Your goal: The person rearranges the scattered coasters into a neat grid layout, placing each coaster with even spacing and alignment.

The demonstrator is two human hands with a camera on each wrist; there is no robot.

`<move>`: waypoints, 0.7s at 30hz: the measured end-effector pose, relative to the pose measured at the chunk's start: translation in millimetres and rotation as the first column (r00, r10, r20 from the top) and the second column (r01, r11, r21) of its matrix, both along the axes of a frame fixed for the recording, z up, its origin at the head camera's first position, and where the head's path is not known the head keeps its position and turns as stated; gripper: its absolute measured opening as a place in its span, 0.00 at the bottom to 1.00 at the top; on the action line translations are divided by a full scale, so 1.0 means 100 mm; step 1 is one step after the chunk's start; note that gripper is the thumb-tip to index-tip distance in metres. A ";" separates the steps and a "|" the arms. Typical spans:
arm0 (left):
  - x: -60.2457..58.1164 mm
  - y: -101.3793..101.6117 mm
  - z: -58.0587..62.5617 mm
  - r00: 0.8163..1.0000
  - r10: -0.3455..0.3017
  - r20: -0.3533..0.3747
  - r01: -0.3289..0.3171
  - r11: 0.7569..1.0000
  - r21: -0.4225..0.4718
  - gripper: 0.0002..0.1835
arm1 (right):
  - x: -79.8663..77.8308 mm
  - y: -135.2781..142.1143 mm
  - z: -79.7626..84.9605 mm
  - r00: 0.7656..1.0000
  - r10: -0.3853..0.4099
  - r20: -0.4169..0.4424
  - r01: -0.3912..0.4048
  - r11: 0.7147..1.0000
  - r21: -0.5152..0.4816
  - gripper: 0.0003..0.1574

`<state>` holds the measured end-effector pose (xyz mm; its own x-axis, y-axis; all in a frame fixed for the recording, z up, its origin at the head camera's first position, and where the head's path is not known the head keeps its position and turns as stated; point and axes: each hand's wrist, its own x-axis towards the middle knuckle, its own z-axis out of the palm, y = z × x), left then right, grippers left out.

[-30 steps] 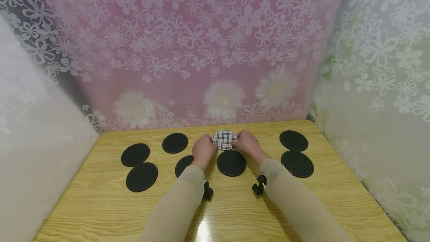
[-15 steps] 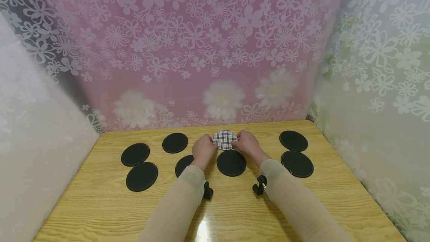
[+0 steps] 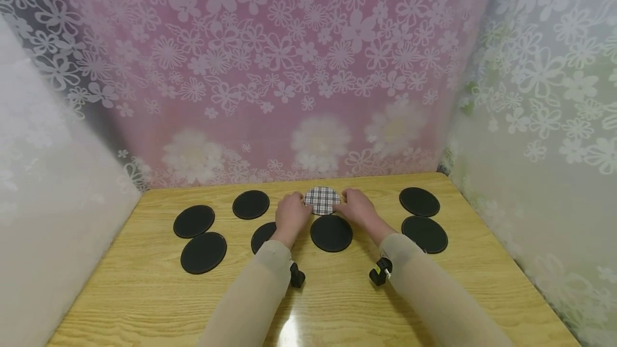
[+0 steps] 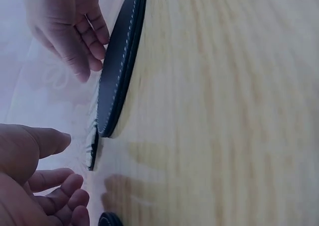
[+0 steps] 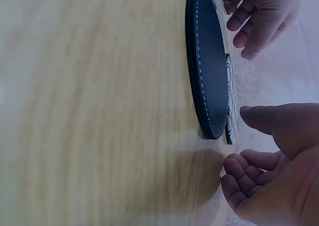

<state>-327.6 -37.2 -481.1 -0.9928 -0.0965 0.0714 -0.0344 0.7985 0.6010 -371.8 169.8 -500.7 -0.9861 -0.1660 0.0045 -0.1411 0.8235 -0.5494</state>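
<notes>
A round coaster with a black-and-white plaid face (image 3: 322, 200) lies near the table's back edge in the head view. My left hand (image 3: 292, 214) is at its left edge and my right hand (image 3: 360, 210) at its right edge. Directly in front of it lies a black coaster (image 3: 331, 233), whose pale edge stitching shows in the left wrist view. Both wrist views show thumbs and fingers parted and loosely bent, with nothing pinched between them. Low in the right wrist view, the right fingertips (image 5: 228, 178) hover at the table surface. My left forearm partly hides another black coaster (image 3: 260, 235).
More black coasters lie on the wooden table (image 3: 332, 309): a pair at left (image 3: 203, 253), a single one at back left (image 3: 251, 205) and a pair at right (image 3: 424, 234). A pink floral curtain (image 3: 289, 68) hangs behind, with pale floral sheets at both sides.
My right hand and forearm have shifted slightly right, the fingers drawing away from the plaid coaster's edge. The left hand has barely moved. The coasters lie as before.
</notes>
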 end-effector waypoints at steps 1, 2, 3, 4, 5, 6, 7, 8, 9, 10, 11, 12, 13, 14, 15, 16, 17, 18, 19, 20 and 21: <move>0.01 0.00 0.00 1.000 -0.001 -0.013 0.001 1.000 -0.004 0.23 | 0.06 0.00 0.03 1.000 -0.003 -0.016 0.003 1.000 0.022 0.21; 0.02 0.00 0.01 1.000 -0.002 -0.021 0.002 1.000 -0.007 0.23 | 0.15 -0.02 0.13 1.000 -0.005 -0.009 0.005 0.999 0.038 0.25; 0.04 0.01 0.02 1.000 -0.004 -0.029 0.004 1.000 -0.013 0.24 | 0.21 -0.03 0.15 1.000 -0.004 -0.019 0.005 0.998 0.060 0.30; 0.05 0.01 0.02 0.999 -0.006 -0.033 0.005 1.000 -0.021 0.24 | 0.30 -0.06 0.24 1.000 -0.010 -0.009 0.011 0.997 0.082 0.37; 0.07 0.01 0.03 0.999 -0.008 -0.036 0.007 0.999 -0.033 0.25 | 0.35 -0.06 0.26 1.000 -0.007 -0.020 0.009 0.994 0.106 0.41; 0.08 0.02 0.04 0.999 -0.011 -0.037 0.010 0.999 -0.045 0.25 | 0.40 -0.06 0.28 1.000 -0.003 -0.027 0.006 0.993 0.120 0.43; 0.09 0.02 0.05 0.999 -0.015 -0.039 0.013 0.998 -0.056 0.26 | 0.44 -0.06 0.29 0.999 0.001 -0.036 0.004 0.990 0.138 0.43; 0.11 0.03 0.06 0.999 -0.019 -0.041 0.016 0.998 -0.062 0.26 | 0.47 -0.06 0.30 0.999 0.006 -0.046 0.001 0.988 0.157 0.44; 0.12 0.04 0.07 0.998 -0.023 -0.050 0.019 0.997 -0.069 0.27 | 0.50 -0.06 0.31 0.998 0.009 -0.061 0.002 0.985 0.172 0.45; 0.14 0.04 0.08 0.998 -0.028 -0.056 0.023 0.997 -0.076 0.27 | 0.53 -0.05 0.32 0.997 0.015 -0.076 -0.001 0.983 0.185 0.45; 0.16 0.05 0.09 0.997 -0.034 -0.066 0.028 0.996 -0.081 0.27 | 0.55 -0.05 0.32 0.995 0.022 -0.092 -0.004 0.980 0.198 0.45; 0.18 0.06 0.09 0.996 -0.040 -0.074 0.033 0.995 -0.089 0.27 | 0.57 -0.04 0.32 0.994 0.029 -0.108 -0.006 0.979 0.205 0.46; 0.19 0.06 0.10 0.995 -0.047 -0.084 0.039 0.995 -0.093 0.27 | 0.60 -0.03 0.32 0.992 0.037 -0.119 -0.011 0.977 0.213 0.47; 0.21 0.07 0.11 0.994 -0.052 -0.092 0.043 0.994 -0.098 0.27 | 0.62 -0.02 0.33 0.990 0.046 -0.131 -0.016 0.976 0.218 0.48; 0.23 0.08 0.11 0.994 -0.058 -0.094 0.048 0.993 -0.108 0.27 | 0.64 -0.01 0.33 0.988 0.055 -0.142 -0.021 0.974 0.226 0.48; 0.25 0.08 0.12 0.994 -0.064 -0.093 0.053 0.992 -0.117 0.28 | 0.67 0.00 0.33 0.986 0.065 -0.156 -0.027 0.971 0.237 0.49; 0.26 0.09 0.13 0.993 -0.071 -0.093 0.059 0.991 -0.121 0.28 | 0.69 0.02 0.34 0.983 0.075 -0.170 -0.030 0.968 0.249 0.49; 0.28 0.09 0.14 0.993 -0.077 -0.091 0.065 0.990 -0.126 0.28 | 0.71 0.03 0.35 0.980 0.082 -0.180 -0.032 0.965 0.262 0.50; 0.30 0.09 0.15 0.992 -0.084 -0.089 0.072 0.989 -0.131 0.29 | 0.73 0.04 0.36 0.977 0.089 -0.192 -0.033 0.960 0.277 0.50; 0.31 0.10 0.16 0.992 -0.091 -0.086 0.078 0.987 -0.139 0.30 | 0.75 0.05 0.36 0.974 0.095 -0.204 -0.032 0.956 0.292 0.50; 0.32 0.10 0.17 0.992 -0.098 -0.084 0.085 0.986 -0.146 0.30 | 0.77 0.07 0.37 0.972 0.099 -0.213 -0.030 0.952 0.303 0.50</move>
<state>-295.1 -26.9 -464.1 -0.9857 0.0123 0.1678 0.0924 0.8729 0.4792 -294.4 176.6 -463.9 -0.9525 -0.2568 0.1636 -0.2900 0.9288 -0.2305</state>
